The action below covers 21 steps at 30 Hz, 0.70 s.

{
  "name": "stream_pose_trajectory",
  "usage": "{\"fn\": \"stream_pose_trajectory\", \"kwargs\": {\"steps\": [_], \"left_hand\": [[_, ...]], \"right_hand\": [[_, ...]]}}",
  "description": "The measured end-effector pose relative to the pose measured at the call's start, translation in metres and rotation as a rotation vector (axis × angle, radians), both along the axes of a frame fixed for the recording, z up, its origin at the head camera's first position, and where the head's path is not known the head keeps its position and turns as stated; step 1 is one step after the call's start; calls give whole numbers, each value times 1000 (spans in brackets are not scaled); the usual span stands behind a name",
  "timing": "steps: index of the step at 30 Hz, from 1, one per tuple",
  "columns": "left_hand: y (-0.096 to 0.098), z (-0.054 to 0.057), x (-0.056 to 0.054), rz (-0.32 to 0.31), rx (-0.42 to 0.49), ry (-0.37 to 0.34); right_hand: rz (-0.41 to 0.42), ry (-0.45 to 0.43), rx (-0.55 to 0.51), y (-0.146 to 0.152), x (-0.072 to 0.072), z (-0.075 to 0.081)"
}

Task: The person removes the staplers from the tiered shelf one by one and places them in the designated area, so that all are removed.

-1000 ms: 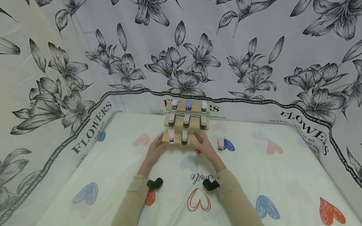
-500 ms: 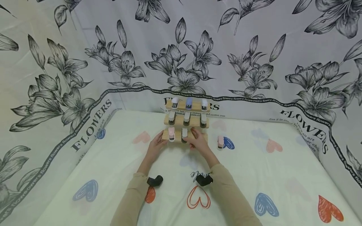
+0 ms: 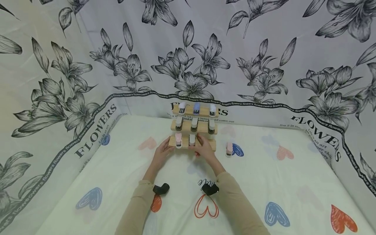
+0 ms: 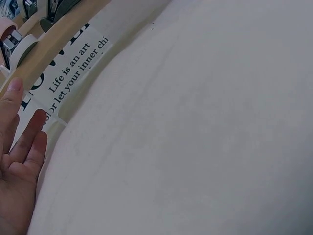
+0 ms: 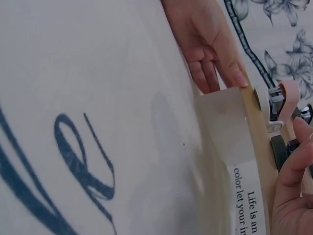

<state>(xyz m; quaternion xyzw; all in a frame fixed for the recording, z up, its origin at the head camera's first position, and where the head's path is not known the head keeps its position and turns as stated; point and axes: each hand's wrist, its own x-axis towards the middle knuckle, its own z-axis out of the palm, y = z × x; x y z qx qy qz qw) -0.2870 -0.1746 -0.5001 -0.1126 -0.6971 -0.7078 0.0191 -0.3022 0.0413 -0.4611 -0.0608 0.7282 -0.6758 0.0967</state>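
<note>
A three-tier wooden stand [image 3: 202,126] carries several mini staplers. My left hand [image 3: 161,155] grips the left end of its lowest tier, thumb at the front edge; the left wrist view shows the other fingers [image 4: 34,132] below the board. On that tier sit a pink stapler [image 3: 178,139] and, right of it, a grey stapler [image 3: 192,139]. My right hand [image 3: 204,150] pinches the grey one, thumb at its front and index finger along its right side. In the right wrist view, bent fingers [image 5: 292,171] partly cover this stapler [image 5: 279,151].
A loose pink stapler [image 3: 229,148] lies on the heart-patterned cloth [image 3: 252,182], right of the stand. A blue stapler [image 3: 196,108] stands between two pale ones on the top tier. Behind the stand hangs a flower-printed curtain [image 3: 164,107].
My right hand has moved left from the right part of the lowest tier to the grey stapler and taken hold of it. My left hand has stayed put.
</note>
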Motion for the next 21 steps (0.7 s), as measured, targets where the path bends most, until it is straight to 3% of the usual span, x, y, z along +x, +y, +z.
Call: {"fn": "stream_pose_trajectory", "kwargs": {"steps": [11,21], "left_hand": [[1,0,2,8,9,-11],[2,1,2,6,9,-6]], "right_hand": [[17,33,-73,-1,1,-6],[7,60,-59,-2,1,-7]]}}
